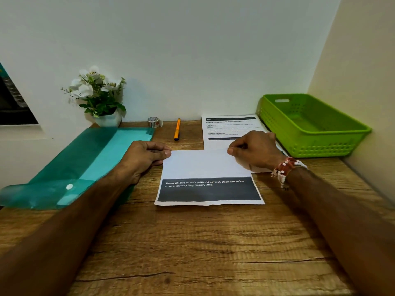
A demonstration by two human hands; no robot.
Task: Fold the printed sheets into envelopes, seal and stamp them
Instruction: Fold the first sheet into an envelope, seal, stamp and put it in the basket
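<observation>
On the wooden surface [192,242], largest first. Teal folder [85,159], far left; green basket [310,124], far right. Between them I hold the folded printed sheet [205,165], the second sheet [226,127] behind it. Left hand [141,159] pinches the top-left corner; right hand [254,150], fingers curled, presses the top edge. I would align the corners before creasing. Pen [177,129] and tape roll [153,122] are well apart; near side open.

A folded sheet [205,165] is lying mid-table [192,242]; a folder [85,159] is sitting left, a basket [310,124] far right, a second sheet [226,127] just beyond, pen [177,129] and tape [153,122] far behind.
</observation>
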